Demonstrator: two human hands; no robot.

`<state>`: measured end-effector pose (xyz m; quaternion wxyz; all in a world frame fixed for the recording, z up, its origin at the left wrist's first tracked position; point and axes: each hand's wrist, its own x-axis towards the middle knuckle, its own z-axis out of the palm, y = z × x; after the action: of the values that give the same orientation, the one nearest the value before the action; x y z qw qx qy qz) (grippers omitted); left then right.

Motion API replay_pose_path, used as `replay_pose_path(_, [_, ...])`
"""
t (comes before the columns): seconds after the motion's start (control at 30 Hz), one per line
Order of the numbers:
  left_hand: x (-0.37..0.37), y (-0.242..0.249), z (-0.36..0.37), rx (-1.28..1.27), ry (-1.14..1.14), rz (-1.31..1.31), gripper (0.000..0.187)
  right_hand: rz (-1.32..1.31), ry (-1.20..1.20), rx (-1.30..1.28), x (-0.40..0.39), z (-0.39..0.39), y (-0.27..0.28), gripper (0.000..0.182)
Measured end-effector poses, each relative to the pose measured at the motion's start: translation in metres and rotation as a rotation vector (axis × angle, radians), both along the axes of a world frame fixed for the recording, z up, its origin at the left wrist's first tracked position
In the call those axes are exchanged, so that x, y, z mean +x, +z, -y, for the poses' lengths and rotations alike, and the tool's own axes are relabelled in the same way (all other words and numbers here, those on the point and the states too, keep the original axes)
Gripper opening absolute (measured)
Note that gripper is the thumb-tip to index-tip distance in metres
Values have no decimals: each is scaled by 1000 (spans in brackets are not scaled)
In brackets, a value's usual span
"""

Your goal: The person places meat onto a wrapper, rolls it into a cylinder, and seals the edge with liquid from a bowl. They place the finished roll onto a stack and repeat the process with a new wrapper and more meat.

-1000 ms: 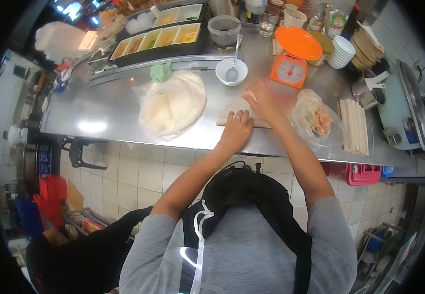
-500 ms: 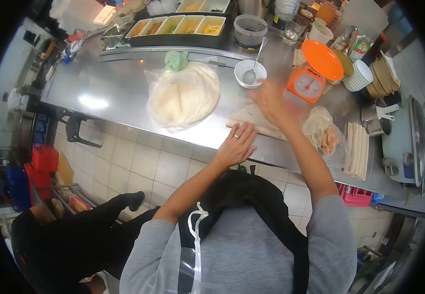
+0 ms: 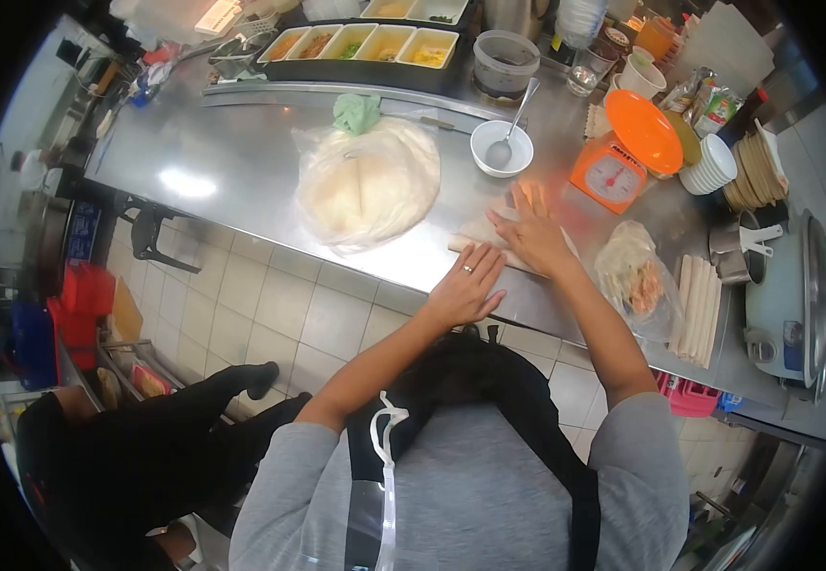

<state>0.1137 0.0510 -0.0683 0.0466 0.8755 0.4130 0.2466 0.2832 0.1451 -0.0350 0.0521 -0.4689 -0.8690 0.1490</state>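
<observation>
On the steel counter (image 3: 242, 171), a thin pale wrapper sheet (image 3: 478, 228) is partly rolled, its rolled edge (image 3: 459, 244) nearest me. My left hand (image 3: 470, 285), with a ring, lies with fingers stretched out on that roll. My right hand (image 3: 535, 238) rests flat on the sheet with spread fingers, hiding part of it. Just beyond is a white bowl (image 3: 520, 162) holding a spoon (image 3: 518, 119). Left of my hands sits a clear bag of round wrappers (image 3: 365, 186). To the right are a plastic bag of shredded filling (image 3: 637, 276) and several finished rolls (image 3: 694, 309) side by side.
An orange kitchen scale (image 3: 610, 176) stands beyond my right hand. Topping trays (image 3: 361, 52) and a dark-filled tub (image 3: 505, 62) line the back. A large cooker (image 3: 784, 295) is at the right end. Another person in black (image 3: 127, 457) is at my left.
My right hand, blurred beside the bowl and scale before, has come down and left onto the sheet with fingers spread. My left hand stays on the roll. The view has shifted slightly.
</observation>
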Motion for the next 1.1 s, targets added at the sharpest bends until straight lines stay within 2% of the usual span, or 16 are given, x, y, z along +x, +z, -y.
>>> replay_pose_path(0.07, [1, 0, 2, -14, -6, 1, 58, -50, 169, 71, -9, -1, -11, 37])
replay_pose_path(0.2, [0, 5, 1, -5, 4, -3, 58, 43, 203, 21, -9, -6, -1, 37])
replay_pose_path(0.3, [0, 4, 2, -8, 3, 4, 58, -52, 133, -33, -7, -6, -1, 37])
replay_pose_path(0.4, [0, -1, 1, 6, 2, -8, 58, -70, 282, -42, -10, -14, -3, 37])
replay_pose_path(0.47, [-1, -1, 0, -1, 0, -5, 58, -244, 131, 19, -2, -33, -4, 37])
replay_pose_path(0.57, [1, 0, 1, 0, 0, -10, 58, -391, -2, 123, -9, -51, 34, 36])
replay_pose_path(0.6, [1, 0, 1, 14, 5, -21, 58, -394, -8, 125, -15, -55, 31, 36])
replay_pose_path(0.67, [0, 1, 0, 34, 2, -37, 58, -194, -107, 515, -26, -62, 21, 36])
replay_pose_path(0.8, [-3, 0, 0, -17, 3, 30, 57, -123, -161, 434, -19, -65, 14, 35])
replay_pose_path(0.87, [-9, -1, 0, -43, 5, 101, 56, -363, -301, 391, -9, -60, 15, 37])
replay_pose_path(0.93, [-20, 1, -1, -22, 142, 59, 54, -334, -363, 299, -2, -33, 24, 43])
replay_pose_path(1.0, [-22, -1, -3, -70, 137, 96, 55, -304, -425, 209, 0, 6, 21, 49])
replay_pose_path(1.07, [-19, 1, -3, -41, 129, 19, 56, 179, -360, 145, -11, 38, 0, 61])
replay_pose_path(1.1, [-19, 1, -3, -41, 120, 21, 56, 182, -369, 144, -15, 41, -5, 61])
